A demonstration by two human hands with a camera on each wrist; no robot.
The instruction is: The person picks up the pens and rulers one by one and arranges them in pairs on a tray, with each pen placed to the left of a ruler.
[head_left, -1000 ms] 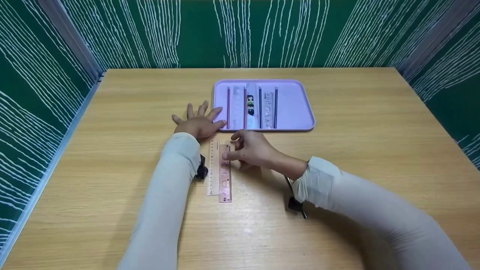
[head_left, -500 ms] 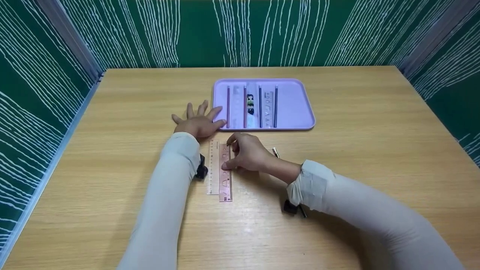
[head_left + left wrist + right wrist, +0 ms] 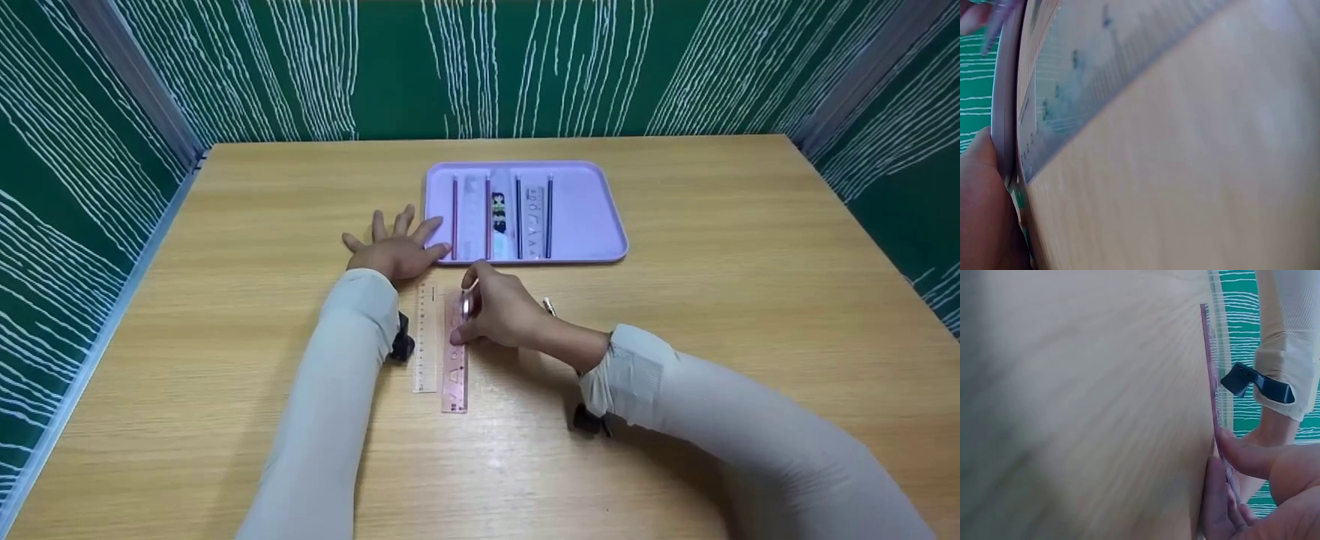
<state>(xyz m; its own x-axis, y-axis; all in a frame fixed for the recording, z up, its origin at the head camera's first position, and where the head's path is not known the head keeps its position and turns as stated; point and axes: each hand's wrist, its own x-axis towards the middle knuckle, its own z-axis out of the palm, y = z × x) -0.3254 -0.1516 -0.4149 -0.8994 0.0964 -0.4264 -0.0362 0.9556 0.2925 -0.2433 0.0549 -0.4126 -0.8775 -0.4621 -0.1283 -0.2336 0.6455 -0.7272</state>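
Note:
My right hand pinches a pink see-through ruler between thumb and fingers near its far end. In the right wrist view, the thumb is on one face of the pink ruler and fingers are on the other. A clear ruler lies on the table just left of it, a narrow gap between them. My left hand rests with fingers spread, its thumb at the front left corner of a lilac tray. The left wrist view shows the clear ruler close up.
In the tray, red pencils and dark pencils stand lengthwise with clear rulers and a picture strip between them. A slim patterned pen-like stick lies partly under the right forearm. Green walls enclose the table.
The right hand has closed its fingers on the pink ruler's edge and shifted it slightly right and nearer, so a gap shows beside the clear ruler. The left hand stays put.

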